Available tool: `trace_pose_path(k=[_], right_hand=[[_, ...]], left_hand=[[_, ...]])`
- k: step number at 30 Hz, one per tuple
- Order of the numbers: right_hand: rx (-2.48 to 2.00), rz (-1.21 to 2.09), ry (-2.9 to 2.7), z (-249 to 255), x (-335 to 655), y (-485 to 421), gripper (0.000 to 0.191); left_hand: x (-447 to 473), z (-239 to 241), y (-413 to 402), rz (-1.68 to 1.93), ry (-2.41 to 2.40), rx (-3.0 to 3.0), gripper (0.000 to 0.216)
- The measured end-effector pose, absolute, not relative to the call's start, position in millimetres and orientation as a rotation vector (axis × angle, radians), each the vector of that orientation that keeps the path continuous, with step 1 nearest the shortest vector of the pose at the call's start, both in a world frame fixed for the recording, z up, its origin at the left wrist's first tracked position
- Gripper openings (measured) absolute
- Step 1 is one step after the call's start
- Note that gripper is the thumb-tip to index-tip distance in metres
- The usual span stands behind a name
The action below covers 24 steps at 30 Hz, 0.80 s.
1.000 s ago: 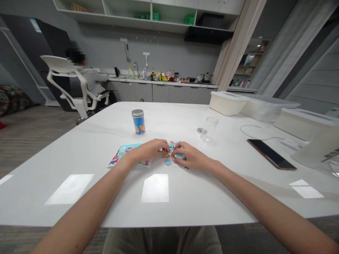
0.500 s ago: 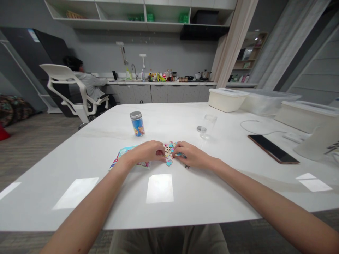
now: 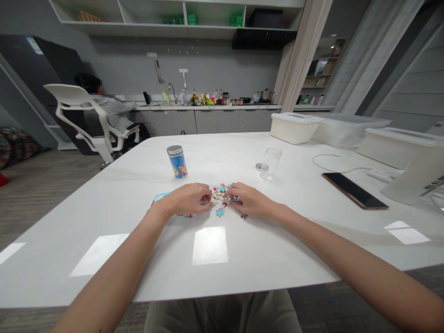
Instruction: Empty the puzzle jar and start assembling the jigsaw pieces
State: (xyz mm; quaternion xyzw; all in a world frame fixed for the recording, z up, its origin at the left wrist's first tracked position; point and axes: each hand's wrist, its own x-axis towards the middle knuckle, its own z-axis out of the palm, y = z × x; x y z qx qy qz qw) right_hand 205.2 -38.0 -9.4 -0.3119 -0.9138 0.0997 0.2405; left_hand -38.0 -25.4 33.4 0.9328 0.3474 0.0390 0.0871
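A small heap of colourful jigsaw puzzle pieces (image 3: 219,212) lies on the white table between my hands. My left hand (image 3: 190,198) is curled at the heap's left side, thumb and fingers drawn together; what they hold, if anything, is hidden. Under its wrist lies a bright printed sheet (image 3: 185,215), mostly covered. My right hand (image 3: 250,200) bends over the right side of the heap, its fingertips closed among the pieces, with some pieces hidden below the palm. One dark piece (image 3: 243,216) sits just under that hand.
A blue printed jar (image 3: 178,163) with a metal lid stands beyond my left hand. Farther right are a clear jar (image 3: 272,162) and a loose lid (image 3: 262,167). A phone (image 3: 354,190), a cable and storage boxes (image 3: 294,129) occupy the right side. A person sits at the back left.
My left hand has shifted slightly left, away from the heap, and more pieces show between the hands. The right hand stays over the pieces. The camera view has shifted a little.
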Motion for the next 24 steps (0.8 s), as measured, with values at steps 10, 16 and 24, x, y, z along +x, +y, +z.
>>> trace_pose_path(k=[10,16,24], right_hand=[[-0.849,0.301,-2.477,-9.0,204.4,-39.5,0.022],[-0.881,0.313,-2.487,-7.5,204.1,-39.1,0.025],[-0.893,0.321,-2.479,-6.9,204.8,-40.2,0.022]], left_hand=[[-22.5,38.2,-35.7,0.104,0.903,2.672,0.014],[-21.0,34.7,-35.5,0.101,0.854,2.646,0.012],[-23.8,43.6,-41.9,0.057,0.878,2.666,0.011]])
